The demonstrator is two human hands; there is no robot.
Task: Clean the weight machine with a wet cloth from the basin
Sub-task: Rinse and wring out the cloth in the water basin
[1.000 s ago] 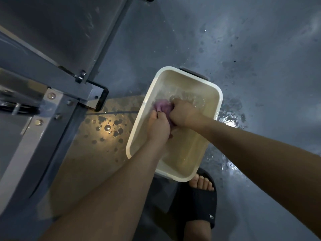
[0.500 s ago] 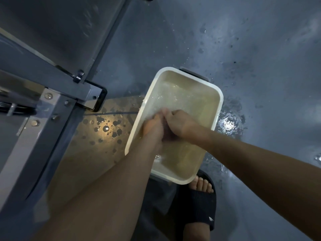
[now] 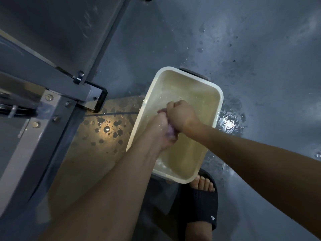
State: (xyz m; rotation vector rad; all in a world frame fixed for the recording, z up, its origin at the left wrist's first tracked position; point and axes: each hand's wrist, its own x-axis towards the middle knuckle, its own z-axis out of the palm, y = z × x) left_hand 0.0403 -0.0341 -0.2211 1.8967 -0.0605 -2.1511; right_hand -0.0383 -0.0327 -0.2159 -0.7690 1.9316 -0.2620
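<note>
A cream rectangular basin holding water sits on the wet grey floor. Over its middle, both hands are clenched around a purple cloth, of which only small bits show between the fingers. My left hand grips the nearer end and my right hand grips the farther end, the two fists touching. The grey metal frame of the weight machine stands at the left, apart from the hands.
Water drops and a bright light reflection lie on the tan floor patch between machine and basin. A puddle glints right of the basin. A foot in a black slide sandal stands just below the basin.
The cloth, plainly visible a second ago, is now almost hidden inside the two fists. Both hands have drawn back toward the basin's middle and turned against each other.
</note>
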